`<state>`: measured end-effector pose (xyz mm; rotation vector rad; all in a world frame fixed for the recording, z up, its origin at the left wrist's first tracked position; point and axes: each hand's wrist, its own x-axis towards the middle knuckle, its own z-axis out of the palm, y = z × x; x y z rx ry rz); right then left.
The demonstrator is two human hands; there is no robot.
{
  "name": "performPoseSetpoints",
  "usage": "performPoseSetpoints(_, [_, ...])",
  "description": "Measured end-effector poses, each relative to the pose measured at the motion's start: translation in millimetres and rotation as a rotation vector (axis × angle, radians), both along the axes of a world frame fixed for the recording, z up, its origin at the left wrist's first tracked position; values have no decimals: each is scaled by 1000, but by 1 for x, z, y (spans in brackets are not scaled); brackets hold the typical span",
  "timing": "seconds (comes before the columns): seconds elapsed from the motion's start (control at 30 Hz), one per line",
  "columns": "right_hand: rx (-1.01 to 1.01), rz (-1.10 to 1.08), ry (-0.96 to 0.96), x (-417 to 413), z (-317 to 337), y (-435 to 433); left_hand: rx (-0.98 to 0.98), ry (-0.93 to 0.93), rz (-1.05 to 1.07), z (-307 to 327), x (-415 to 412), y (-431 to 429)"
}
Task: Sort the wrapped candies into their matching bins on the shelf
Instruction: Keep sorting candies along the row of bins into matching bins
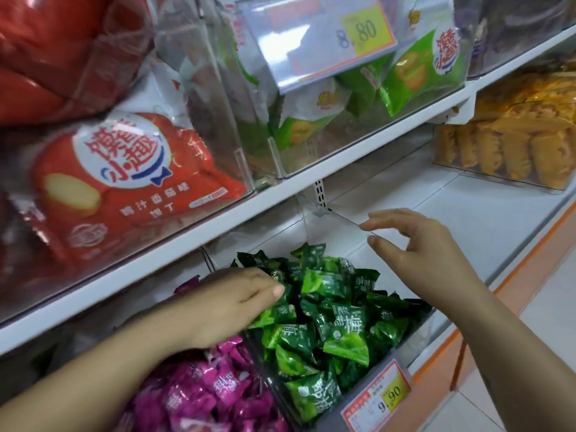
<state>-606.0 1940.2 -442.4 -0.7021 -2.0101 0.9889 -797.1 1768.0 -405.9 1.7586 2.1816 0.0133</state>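
My one camera rides on my head, wide-angle and tilted. It looks forward and down at the shelf (218, 221) from close by, nearest the lower bins (414, 325), with floor (551, 307) at the right.

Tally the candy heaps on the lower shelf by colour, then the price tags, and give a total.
Green candy heap: 1
Pink candy heap: 1
Price tags: 2, the 8.80 tag and the 9.90 tag
Total: 4
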Motion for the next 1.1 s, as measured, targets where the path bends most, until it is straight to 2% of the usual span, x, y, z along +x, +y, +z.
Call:
performPoseSetpoints(0.1, [112,101,-12,-2,11,-17,56,-69,81,4,0,-12])
performPoseSetpoints(0.17, [184,252,-95,-8,15,-30,87,-92,138,7,-1,-17])
performPoseSetpoints(0.3, [265,658,-431,-32,16,-55,147,79,105,0,-14,-26])
performPoseSetpoints(0.4, [367,778,-711,-50,11,-58,32,44,169,-6,-16,-30])
performPoseSetpoints(0.53, [447,781,-874,-69,19,-42,9,-48,223,-9,-18,-29])
performPoseSetpoints(0.7, [455,761,-974,-91,30,-19,24,-88,266,-13,-19,-28])
performPoseSetpoints(0.97, [643,512,-1121,-95,37,16,50,-124,247,-19,-22,-27])
performPoseSetpoints(1.03, [651,475,-1092,-94,46,14,55,-118,248,-20,-23,-27])
performPoseSetpoints(1.1, [630,492,-954,-98,52,2,67,-100,250,-21,-22,-27])
